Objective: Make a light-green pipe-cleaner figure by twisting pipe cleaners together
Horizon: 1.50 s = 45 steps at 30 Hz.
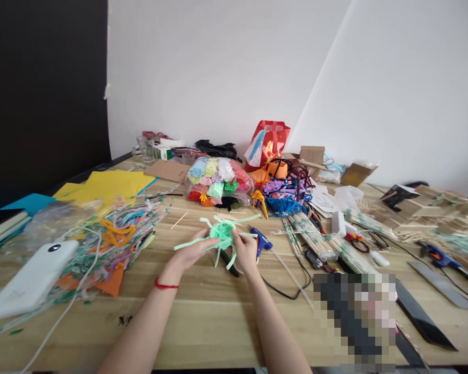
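Observation:
Both my hands hold a small woven piece of light green pipe cleaners (223, 231) just above the wooden table (203, 317). Loose green ends stick out from it in all directions. My left hand (195, 250), with a red string round the wrist, pinches its left side. My right hand (245, 250) grips its right side with curled fingers. A blue hot glue gun (262, 240) lies right beside my right hand, and black pliers (229, 258) lie under the piece.
A clear bag of coloured pipe cleaners (217, 183) lies behind the piece. To the left are loose pipe cleaners (120, 228), yellow paper (109, 184) and a white power bank (31, 280). Bundles of wooden sticks (315, 236), a red bag (271, 139) and tools fill the right.

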Each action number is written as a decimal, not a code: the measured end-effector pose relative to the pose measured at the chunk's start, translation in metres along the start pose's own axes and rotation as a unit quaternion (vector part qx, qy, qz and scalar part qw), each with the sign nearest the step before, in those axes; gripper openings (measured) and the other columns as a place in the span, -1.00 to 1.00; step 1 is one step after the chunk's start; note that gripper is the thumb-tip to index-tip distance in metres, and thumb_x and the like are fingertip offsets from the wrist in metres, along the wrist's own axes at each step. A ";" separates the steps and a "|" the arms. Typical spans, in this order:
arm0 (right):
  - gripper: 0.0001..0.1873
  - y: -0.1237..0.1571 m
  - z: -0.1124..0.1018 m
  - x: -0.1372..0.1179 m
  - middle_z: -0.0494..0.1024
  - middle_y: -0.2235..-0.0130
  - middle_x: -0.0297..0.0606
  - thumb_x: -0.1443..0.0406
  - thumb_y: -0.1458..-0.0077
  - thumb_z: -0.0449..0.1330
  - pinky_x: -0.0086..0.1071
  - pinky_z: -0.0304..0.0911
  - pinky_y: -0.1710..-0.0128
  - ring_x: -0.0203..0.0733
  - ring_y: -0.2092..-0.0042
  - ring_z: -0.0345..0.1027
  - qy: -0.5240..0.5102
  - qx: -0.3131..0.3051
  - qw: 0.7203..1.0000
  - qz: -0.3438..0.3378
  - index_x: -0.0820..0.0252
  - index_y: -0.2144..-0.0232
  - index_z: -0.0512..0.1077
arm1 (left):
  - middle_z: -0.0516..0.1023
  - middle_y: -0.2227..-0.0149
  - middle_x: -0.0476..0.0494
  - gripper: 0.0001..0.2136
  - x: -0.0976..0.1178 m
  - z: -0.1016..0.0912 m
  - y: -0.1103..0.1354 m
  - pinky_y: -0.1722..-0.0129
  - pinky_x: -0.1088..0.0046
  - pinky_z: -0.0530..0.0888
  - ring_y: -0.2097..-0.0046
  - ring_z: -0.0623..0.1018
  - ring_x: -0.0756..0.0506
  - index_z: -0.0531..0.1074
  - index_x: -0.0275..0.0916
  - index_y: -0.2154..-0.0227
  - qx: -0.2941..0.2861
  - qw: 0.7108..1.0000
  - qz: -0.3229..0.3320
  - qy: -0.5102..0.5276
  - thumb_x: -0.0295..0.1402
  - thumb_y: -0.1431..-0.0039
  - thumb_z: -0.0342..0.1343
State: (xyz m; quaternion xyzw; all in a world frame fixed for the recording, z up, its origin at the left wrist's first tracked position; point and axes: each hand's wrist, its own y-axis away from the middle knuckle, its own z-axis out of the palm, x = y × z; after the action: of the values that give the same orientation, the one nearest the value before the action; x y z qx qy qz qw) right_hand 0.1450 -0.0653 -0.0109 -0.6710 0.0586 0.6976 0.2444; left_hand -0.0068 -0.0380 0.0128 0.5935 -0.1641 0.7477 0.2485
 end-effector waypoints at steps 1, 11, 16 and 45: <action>-0.63 0.000 0.001 0.001 0.59 0.40 -0.21 0.06 0.12 0.22 -0.33 0.32 0.34 -0.10 0.35 0.42 -0.009 0.018 1.000 0.007 0.26 0.41 0.54 | 0.53 0.14 -0.18 -0.71 -0.002 0.000 -0.001 0.17 0.34 0.42 0.16 0.52 -0.13 0.43 -0.20 0.19 0.003 1.000 0.008 -0.002 -0.30 0.03 0.15; -0.75 0.005 0.003 0.010 0.53 0.51 -0.25 0.14 0.09 0.22 -0.38 0.28 0.44 -0.19 0.46 0.38 0.039 0.046 0.998 -0.029 0.23 0.49 0.47 | 0.51 0.12 -0.20 -0.73 -0.029 0.004 -0.023 0.12 0.34 0.36 0.06 0.47 -0.19 0.40 -0.20 0.20 0.252 0.938 0.126 -0.201 -0.28 0.01 0.07; -0.77 0.006 0.001 0.008 0.48 0.58 -0.31 0.14 0.08 0.21 -0.41 0.24 0.49 -0.21 0.51 0.35 0.051 0.023 0.998 -0.030 0.18 0.56 0.40 | 0.55 0.23 -0.20 -0.75 -0.027 0.001 -0.022 0.22 0.36 0.40 0.18 0.52 -0.18 0.40 -0.23 0.24 0.242 0.934 0.116 -0.236 -0.25 -0.02 0.04; -0.84 0.002 0.001 0.006 0.42 0.59 -0.34 0.26 0.14 0.12 -0.45 0.17 0.52 -0.28 0.52 0.22 0.130 0.001 0.991 -0.020 0.26 0.59 0.39 | 0.48 0.59 -0.04 -0.78 -0.017 0.015 -0.013 0.51 0.52 0.29 0.50 0.45 -0.05 0.42 -0.28 0.56 0.175 0.910 0.121 -0.357 -0.27 -0.02 -0.02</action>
State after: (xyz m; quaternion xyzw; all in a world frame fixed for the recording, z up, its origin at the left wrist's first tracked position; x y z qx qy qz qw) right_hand 0.1435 -0.0648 -0.0175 -0.7569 0.0775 0.5991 0.2492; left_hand 0.0153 -0.0386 -0.0010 0.8302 -0.1785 0.5274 -0.0270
